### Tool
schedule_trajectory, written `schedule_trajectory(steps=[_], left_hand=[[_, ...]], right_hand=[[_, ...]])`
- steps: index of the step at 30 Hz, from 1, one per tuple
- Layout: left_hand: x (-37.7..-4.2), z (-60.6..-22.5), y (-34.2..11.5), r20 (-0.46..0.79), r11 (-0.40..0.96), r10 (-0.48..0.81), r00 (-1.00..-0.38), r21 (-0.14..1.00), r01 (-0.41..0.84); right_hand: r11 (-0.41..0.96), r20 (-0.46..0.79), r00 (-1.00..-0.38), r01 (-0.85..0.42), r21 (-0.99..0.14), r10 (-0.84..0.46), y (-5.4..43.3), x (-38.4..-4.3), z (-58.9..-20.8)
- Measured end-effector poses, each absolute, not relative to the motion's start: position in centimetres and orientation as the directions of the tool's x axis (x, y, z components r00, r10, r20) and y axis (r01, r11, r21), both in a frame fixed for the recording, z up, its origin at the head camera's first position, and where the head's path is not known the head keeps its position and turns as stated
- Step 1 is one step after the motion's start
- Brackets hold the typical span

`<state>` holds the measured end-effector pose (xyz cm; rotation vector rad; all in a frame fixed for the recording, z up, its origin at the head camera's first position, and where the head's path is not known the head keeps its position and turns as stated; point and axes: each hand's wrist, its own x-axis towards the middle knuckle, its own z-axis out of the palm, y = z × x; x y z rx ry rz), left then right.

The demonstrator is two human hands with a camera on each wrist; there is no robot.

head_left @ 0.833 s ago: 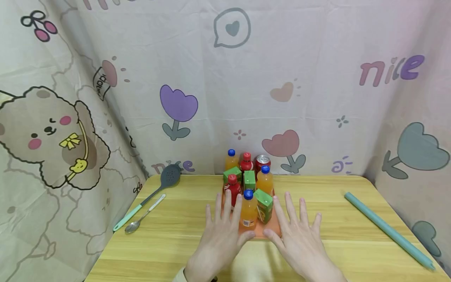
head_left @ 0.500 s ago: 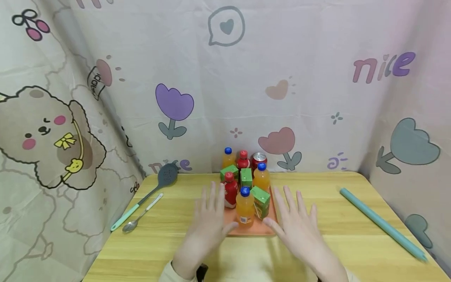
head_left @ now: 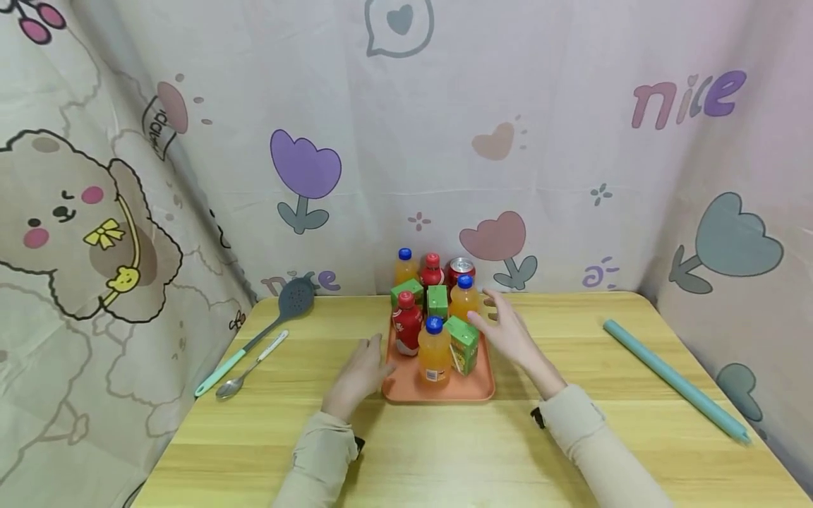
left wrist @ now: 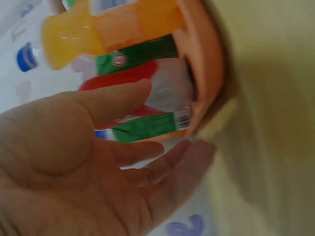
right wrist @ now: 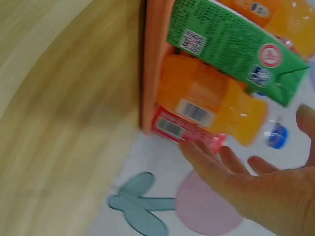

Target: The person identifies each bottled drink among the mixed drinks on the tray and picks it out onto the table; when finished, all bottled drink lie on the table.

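An orange tray (head_left: 406,389) carries drinks packed close together. On it stand three orange juice bottles with blue caps, among them the front one (head_left: 435,358), plus two red bottles, the nearer (head_left: 407,331) at the left. Three green drink cartons, one of them (head_left: 464,347) at the right, and a red can (head_left: 461,268) fill the rest. My left hand (head_left: 359,372) is beside the tray's left edge, fingers loosely bent. On the other side my right hand (head_left: 508,333) reaches along the back right juice bottle (right wrist: 211,98), fingers spread and holding nothing.
Left on the wooden table (head_left: 438,451) lie a slotted turner (head_left: 296,298) with a mint handle and a metal spoon (head_left: 230,387). A long teal rod (head_left: 676,381) lies at the right. A patterned curtain (head_left: 381,162) hangs behind the table.
Both hands, earlier held flat with fingers spread in front of the tray, have parted to its two sides. The right hand moved farther forward. The view has tilted slightly; the drinks stay in place.
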<state>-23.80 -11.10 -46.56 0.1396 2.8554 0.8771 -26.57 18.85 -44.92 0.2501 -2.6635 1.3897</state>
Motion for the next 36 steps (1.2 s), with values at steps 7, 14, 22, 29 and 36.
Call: schedule_trajectory(steps=[7,14,22,29,36], left_hand=[[-25.6,-48.6,-11.4,-0.096,0.771,0.163,-0.982,0.633,0.066],[-25.6,-48.9,-11.8,-0.092,0.709,0.23,-0.969,0.698,0.102],[-25.3,-48.8,-11.6,-0.195,0.648,0.217,-0.957,0.762,-0.009],[-25.2,-48.8,-11.5,-0.219,0.664,0.182,-0.959,0.746,-0.044],[-25.5,-48.9,-11.5,-0.225,0.642,0.181,-0.957,0.765,-0.058]], right_hand=[[0.308,0.058,-0.993,-0.088,-0.947,-0.107,19.1,-29.4,-45.8],[0.195,-0.049,-0.989,0.021,-0.981,-0.141,18.7,-30.7,-45.9],[0.139,-0.096,-0.983,0.074,-0.987,-0.158,18.0,-31.2,-45.3],[0.127,-0.056,-0.984,0.035,-0.991,-0.17,18.0,-31.3,-45.6],[0.139,0.002,-0.987,-0.025,-0.99,-0.163,17.9,-31.4,-45.4]])
